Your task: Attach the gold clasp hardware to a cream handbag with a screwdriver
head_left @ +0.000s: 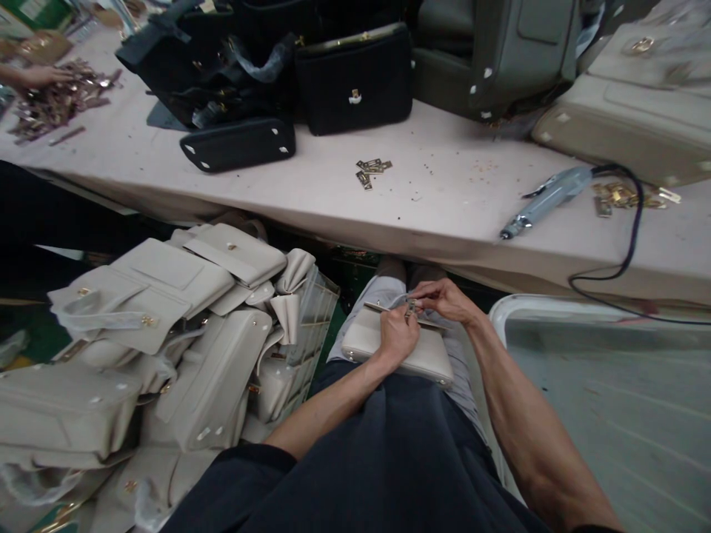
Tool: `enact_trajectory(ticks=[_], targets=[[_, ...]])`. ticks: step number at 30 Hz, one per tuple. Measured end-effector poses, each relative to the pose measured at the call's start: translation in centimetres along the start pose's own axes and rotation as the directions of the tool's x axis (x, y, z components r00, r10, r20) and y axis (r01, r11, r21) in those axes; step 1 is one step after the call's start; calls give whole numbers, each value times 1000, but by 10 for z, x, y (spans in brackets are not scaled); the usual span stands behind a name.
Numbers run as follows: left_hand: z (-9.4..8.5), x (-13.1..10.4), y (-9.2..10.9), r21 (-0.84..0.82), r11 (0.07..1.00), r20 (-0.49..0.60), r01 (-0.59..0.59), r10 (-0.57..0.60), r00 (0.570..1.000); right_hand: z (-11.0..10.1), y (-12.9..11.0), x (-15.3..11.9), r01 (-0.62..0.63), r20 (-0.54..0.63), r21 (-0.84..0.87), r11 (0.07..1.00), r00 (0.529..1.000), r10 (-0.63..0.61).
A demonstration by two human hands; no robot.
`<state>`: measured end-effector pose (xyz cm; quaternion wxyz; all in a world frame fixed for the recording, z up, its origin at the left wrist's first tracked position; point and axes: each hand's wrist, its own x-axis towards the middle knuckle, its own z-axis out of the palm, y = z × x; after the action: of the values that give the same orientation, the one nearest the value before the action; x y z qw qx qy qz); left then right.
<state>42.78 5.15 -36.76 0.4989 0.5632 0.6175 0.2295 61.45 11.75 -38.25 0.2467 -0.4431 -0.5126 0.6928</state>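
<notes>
A cream handbag (pixel 361 337) lies across my lap with its metal feet toward me. My left hand (pixel 398 337) is closed at the bag's upper edge, its fingers curled around a small metal fitting (pixel 411 307). From the other side, my right hand (pixel 444 300) pinches at the same fitting with thumb and fingertips. The fingers partly cover the fitting, so its exact shape is hard to make out.
Cream bags (pixel 211 377) pile up in and around a crate (pixel 322 303) on my left. On the table (pixel 311 192) are black bags (pixel 355 81), metal plates (pixel 371 170) and a corded electric screwdriver (pixel 547 200). A white tub (pixel 611 385) stands right. Another person's hand (pixel 44 76) touches a hardware heap.
</notes>
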Motion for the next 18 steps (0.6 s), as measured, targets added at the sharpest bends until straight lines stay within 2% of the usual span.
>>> enact_trajectory(ticks=[3, 5, 7, 10, 18], targets=[[0, 1, -3, -74, 996, 48, 46, -42, 998, 2, -1, -2, 5, -24, -13, 1000, 1000, -6], [-1, 2, -6, -173, 976, 79, 131, -119, 990, 3, -2, -2, 6, -30, -24, 1000, 1000, -7], [-2, 4, -8, -287, 933, 111, 219, -195, 975, 4, -3, -3, 11, -31, -33, 999, 999, -12], [-5, 6, -10, -416, 866, 157, 278, -233, 960, 5, -2, -4, 18, -31, -37, 999, 999, -20], [-8, 9, -4, -525, 767, 174, 369, -328, 929, 8, -4, -4, 5, -14, -34, 999, 1000, -5]])
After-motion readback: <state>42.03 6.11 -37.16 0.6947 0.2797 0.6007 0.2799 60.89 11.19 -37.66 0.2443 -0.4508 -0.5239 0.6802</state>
